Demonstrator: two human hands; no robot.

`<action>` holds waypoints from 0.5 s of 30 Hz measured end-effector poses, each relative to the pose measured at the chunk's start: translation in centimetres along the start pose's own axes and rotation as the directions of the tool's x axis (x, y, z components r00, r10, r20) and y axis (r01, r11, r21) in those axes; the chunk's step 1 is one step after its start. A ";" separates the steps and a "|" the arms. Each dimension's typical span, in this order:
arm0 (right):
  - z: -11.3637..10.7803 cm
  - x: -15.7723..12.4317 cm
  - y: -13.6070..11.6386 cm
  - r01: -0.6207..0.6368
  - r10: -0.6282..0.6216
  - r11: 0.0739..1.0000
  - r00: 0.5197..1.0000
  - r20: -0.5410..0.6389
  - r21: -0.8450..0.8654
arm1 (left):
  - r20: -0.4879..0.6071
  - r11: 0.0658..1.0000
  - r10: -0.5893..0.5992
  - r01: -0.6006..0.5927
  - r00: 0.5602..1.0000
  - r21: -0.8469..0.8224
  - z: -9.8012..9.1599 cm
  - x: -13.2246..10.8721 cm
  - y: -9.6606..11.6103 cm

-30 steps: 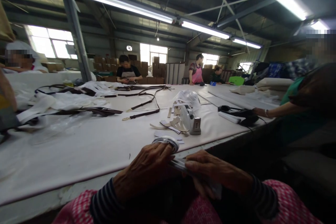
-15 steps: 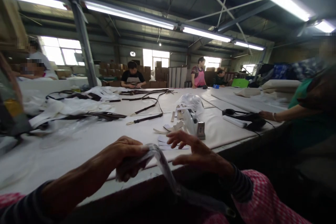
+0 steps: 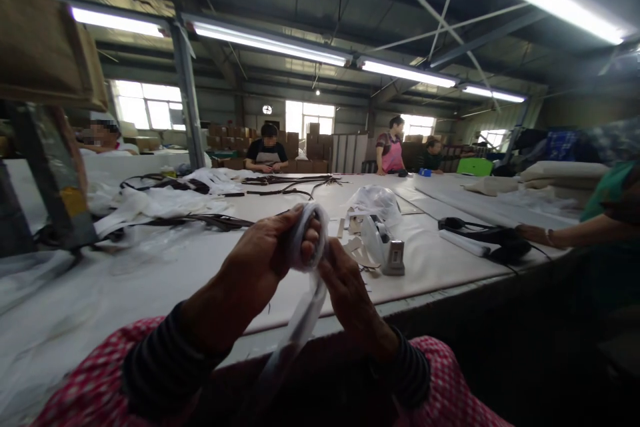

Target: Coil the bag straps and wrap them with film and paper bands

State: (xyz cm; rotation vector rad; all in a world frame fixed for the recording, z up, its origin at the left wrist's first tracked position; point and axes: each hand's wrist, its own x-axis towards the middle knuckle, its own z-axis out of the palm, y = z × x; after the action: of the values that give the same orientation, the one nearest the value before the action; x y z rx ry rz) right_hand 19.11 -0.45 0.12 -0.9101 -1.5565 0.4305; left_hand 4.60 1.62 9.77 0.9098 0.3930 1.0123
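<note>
A strap sheathed in clear, whitish plastic point(image 3: 306, 303) is looped around the fingers of my left hand point(image 3: 263, 267). My left hand grips this coil, with the thumb on top and the fingertips showing through the loop. Against the coil's right side, my right hand point(image 3: 350, 283) closes on the strap just where it leaves the loop. The strap's free length hangs below both hands past the table edge, and its lower end is lost in shadow. Beyond my right hand stands a tape dispenser point(image 3: 380, 240), with a crumpled clear plastic bag point(image 3: 376, 202) behind it.
Dark straps point(image 3: 200, 221) and white wrapping point(image 3: 143, 203) lie on the left of the white table point(image 3: 200, 280). A metal post point(image 3: 63, 180) rises at the left. On the right, a co-worker's hand point(image 3: 533, 235) touches a black item point(image 3: 493, 240). Several people work farther back.
Both hands have risen, and the strap now forms a loop around my left fingers. My right hand, open and apart before, has come in against it. The view has turned slightly left.
</note>
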 end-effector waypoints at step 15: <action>0.5 -2.7 2.7 -0.624 0.297 0.566 0.764 0.573 0.539 | 0.025 0.795 0.563 -0.550 0.826 0.256 -2.4 2.7 1.1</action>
State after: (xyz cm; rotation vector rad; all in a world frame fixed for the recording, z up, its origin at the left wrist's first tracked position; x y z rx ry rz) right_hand 19.40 -0.66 -3.71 -0.6091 -1.2964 1.6186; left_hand 3.74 5.34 9.56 1.2756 0.3042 1.5584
